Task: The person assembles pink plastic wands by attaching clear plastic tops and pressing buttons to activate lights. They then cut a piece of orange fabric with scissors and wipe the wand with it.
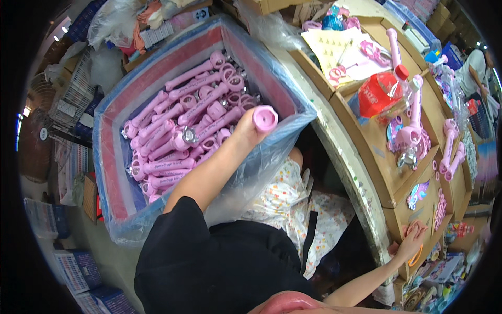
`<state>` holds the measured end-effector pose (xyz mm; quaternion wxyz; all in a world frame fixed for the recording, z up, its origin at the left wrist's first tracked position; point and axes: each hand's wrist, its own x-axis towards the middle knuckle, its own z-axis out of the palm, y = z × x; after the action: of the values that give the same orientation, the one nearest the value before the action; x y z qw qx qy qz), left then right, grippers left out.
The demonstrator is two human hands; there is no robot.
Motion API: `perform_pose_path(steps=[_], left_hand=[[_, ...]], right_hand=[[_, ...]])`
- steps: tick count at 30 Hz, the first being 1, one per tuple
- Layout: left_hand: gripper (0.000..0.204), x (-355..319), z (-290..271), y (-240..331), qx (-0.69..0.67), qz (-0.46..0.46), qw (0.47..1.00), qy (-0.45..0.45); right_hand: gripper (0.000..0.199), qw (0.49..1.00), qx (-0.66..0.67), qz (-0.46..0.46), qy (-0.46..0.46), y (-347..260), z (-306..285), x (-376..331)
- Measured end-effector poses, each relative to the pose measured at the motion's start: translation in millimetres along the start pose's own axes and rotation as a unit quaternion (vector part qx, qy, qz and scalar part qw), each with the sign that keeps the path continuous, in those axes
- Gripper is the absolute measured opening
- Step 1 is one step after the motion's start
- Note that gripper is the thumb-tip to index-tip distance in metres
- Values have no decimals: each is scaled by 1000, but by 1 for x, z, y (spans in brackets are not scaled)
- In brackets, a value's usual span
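Observation:
My left hand point(250, 129) is closed round a pink toy wand point(265, 119), whose round, hollowed end points up at me. It is over the near right side of a large lined bin point(116, 172) heaped with pink wands point(201, 107); many have clear gem-like pieces at their heads. Far to the right, my right hand point(412, 245) rests at a cardboard tray, its fingers closed on a crumpled pinkish cloth point(415, 228). Close to that hand lie a purple and blue wing-shaped piece point(418, 194), a chain of pink rings point(440, 209) and an orange ring point(415, 256).
Cardboard trays point(384, 196) line the workbench point(348, 162) on my right. They hold a red-labelled drink bottle point(379, 94), an upright pink wand point(415, 112), a yellow sheet point(329, 49) and loose pink parts. Plastic bags point(112, 23) lie beyond the bin. Another person point(473, 73) is at far right.

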<state>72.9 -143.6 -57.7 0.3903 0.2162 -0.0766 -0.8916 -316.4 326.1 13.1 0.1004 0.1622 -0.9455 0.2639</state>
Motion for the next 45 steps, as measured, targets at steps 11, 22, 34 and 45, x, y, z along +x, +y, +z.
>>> perform_pose_path(steps=[11,22,34,45], left_hand=[[33,-32,32,19,181,-130,973,54],[51,-15,52,6,549,-38,835,-22],[80,-57,47,-4,806,91,568,-140],[72,-63,62,-16,858,99,491,-114]], right_hand=[[49,1000,20,2,9,13,6,6],[40,1000,-2,-4,6,-2,2,0],[39,999,-37,10,10,-6,3,-3],[34,587,806,47,-60,-31,-72,15]])
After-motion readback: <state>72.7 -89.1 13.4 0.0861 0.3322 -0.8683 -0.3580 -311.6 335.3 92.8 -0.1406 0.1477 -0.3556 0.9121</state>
